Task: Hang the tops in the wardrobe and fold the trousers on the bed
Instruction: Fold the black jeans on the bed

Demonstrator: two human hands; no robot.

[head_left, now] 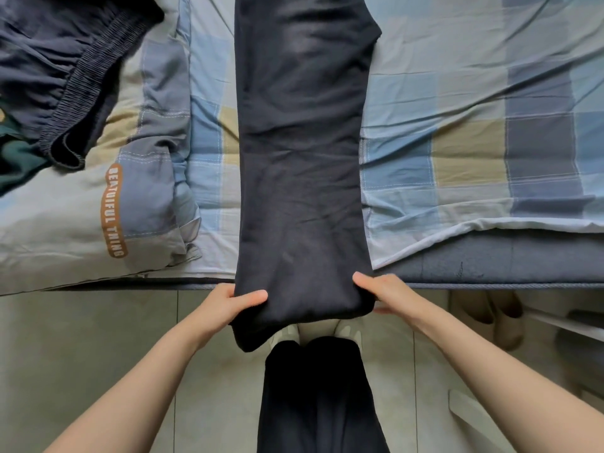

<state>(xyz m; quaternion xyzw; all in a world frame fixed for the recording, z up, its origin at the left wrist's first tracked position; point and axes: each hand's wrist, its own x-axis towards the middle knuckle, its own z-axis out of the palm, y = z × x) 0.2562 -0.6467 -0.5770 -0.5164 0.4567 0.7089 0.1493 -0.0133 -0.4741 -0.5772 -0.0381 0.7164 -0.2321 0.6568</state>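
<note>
At the bed's edge, both hands' fingers [253, 297] pinch soft dark trousers [300, 158], a long flat strip.

My bed [457, 263] runs across the view in front of me, its near edge a blue-grey mattress border. A checked sheet [457, 125] in pale blue, grey and tan squares covers it, wrinkled, with one corner pulled up on the right. A pair of dark trousers [300, 152] lies lengthwise down the middle, its near end hanging past the edge. On the left lies a bunched quilt [98, 207] bearing an orange printed label. On top of the quilt sits a dark garment with an elastic waistband [65, 76].
</note>
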